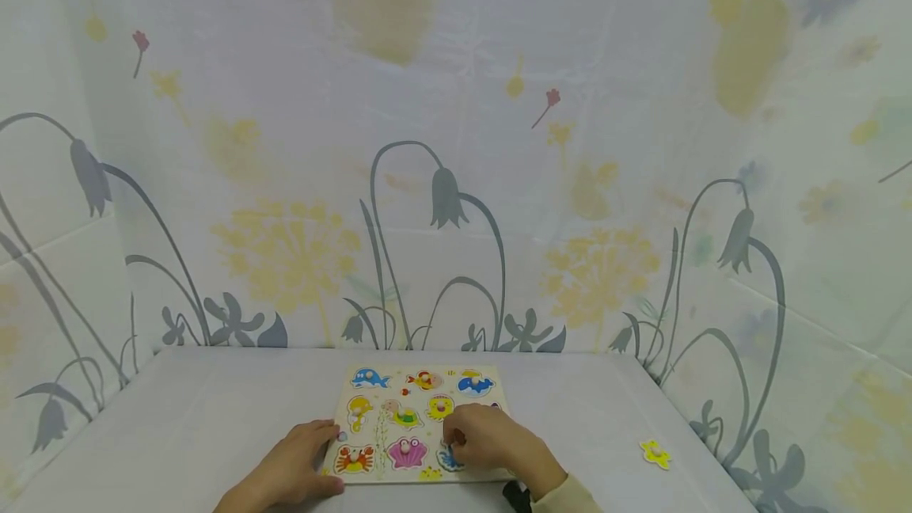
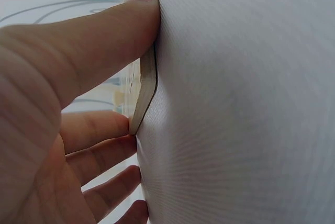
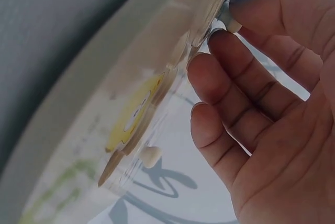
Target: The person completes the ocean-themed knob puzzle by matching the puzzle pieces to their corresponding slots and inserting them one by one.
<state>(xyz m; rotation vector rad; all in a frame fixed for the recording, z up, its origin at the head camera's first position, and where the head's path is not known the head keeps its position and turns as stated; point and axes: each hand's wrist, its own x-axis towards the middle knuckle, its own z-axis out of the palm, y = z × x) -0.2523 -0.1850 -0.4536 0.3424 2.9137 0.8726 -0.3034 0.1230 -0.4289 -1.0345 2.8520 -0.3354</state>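
Note:
A wooden peg puzzle board (image 1: 420, 484) with sea-animal pieces lies on the white table. My left hand (image 1: 295, 465) holds its near left corner, thumb (image 2: 112, 41) along the near edge and fingertips at the left side. Over the lower right part of the board, my right hand (image 1: 492, 440) pinches a small knob (image 3: 229, 19) between thumb and forefinger. A blue puzzle piece (image 1: 449, 459) shows partly under that hand; the rest is hidden. Nearby on the board are a pink shell piece (image 1: 407, 454), a red crab piece (image 1: 354, 460) and a yellow octopus piece (image 1: 440, 408).
A yellow star-shaped piece (image 1: 655, 454) lies loose on the table, right of the board. A blue whale piece (image 1: 475, 383) sits at the board's far right. Printed fabric (image 1: 456, 260) walls in the table's back and sides. Something black (image 1: 518, 495) shows at the right wrist.

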